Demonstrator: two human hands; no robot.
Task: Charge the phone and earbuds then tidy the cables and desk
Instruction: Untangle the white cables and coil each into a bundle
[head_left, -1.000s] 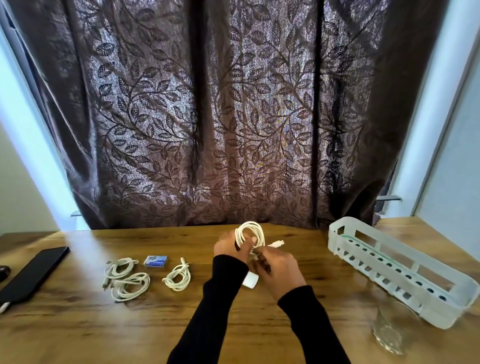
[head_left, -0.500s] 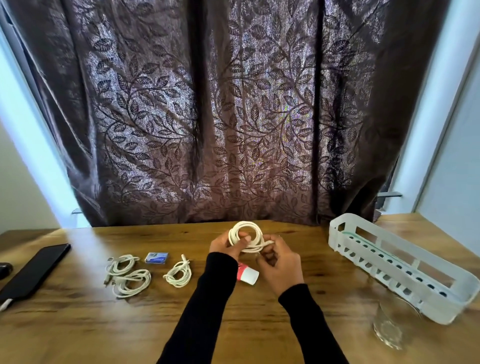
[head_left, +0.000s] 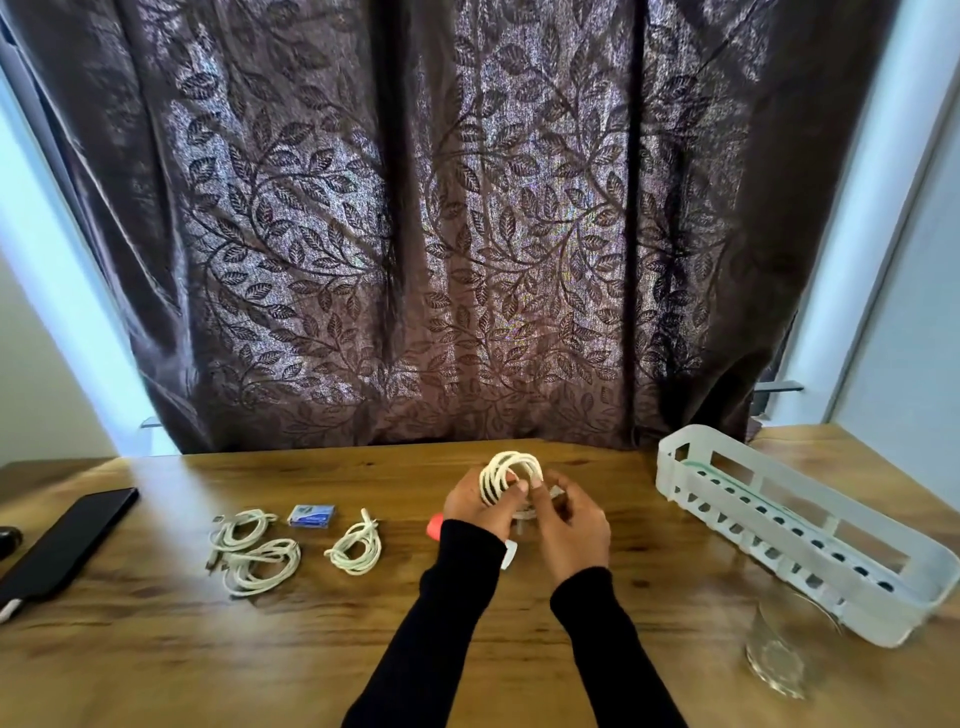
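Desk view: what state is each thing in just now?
Held cable: coiled, gripped by left hand and right hand.
Desk cables: bundled, lying loose.
Phone: flat, screen dark.
Basket: upright.
Glass: upright, looks empty.

Whites and creams on warm brown wood, under a dark leaf-patterned drape.

The brown-purple fabric curtain (head_left: 467, 234) carries a darker vine-and-leaf pattern with a faint sheen. The wooden desk top (head_left: 156, 649) is honey brown with dark grain streaks. The coiled cream-white cable (head_left: 506, 475) matches the three cream cable bundles (head_left: 254, 551) lying on the wood. The small flat packet (head_left: 311, 517) is blue, the flat slab phone (head_left: 67, 545) black, the slotted plastic basket (head_left: 779, 525) translucent white, both long sleeves (head_left: 441, 623) black.
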